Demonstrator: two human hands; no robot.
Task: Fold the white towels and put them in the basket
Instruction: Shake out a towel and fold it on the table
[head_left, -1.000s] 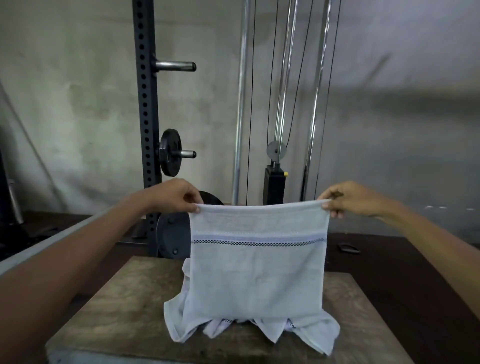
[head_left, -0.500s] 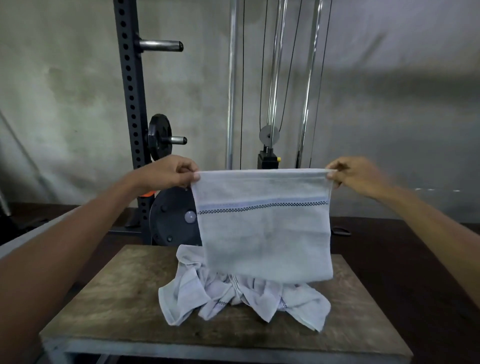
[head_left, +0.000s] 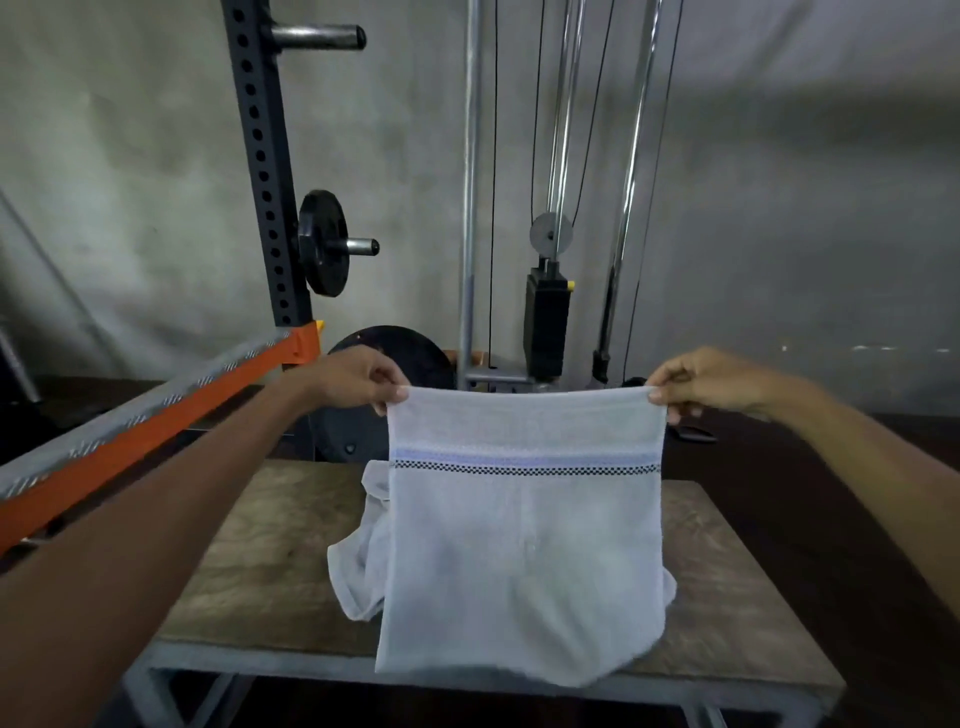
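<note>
A white towel (head_left: 524, 551) with a blue band and a black checked stripe hangs flat in front of me. My left hand (head_left: 358, 379) pinches its top left corner and my right hand (head_left: 701, 382) pinches its top right corner. The towel's bottom edge hangs at the table's near edge. Behind it a heap of crumpled white towels (head_left: 363, 566) lies on the wooden table (head_left: 260, 561), mostly hidden by the held towel. No basket is in view.
A black perforated rack upright (head_left: 262, 171) with a weight plate (head_left: 323, 243) stands back left. An orange and grey bar (head_left: 156, 415) slants along the left. A cable machine with a weight stack (head_left: 545, 327) stands behind the table. Dark floor lies to the right.
Both hands have brought the towel down and toward me; its bottom edge now hangs at the table's front edge and covers most of the heap.
</note>
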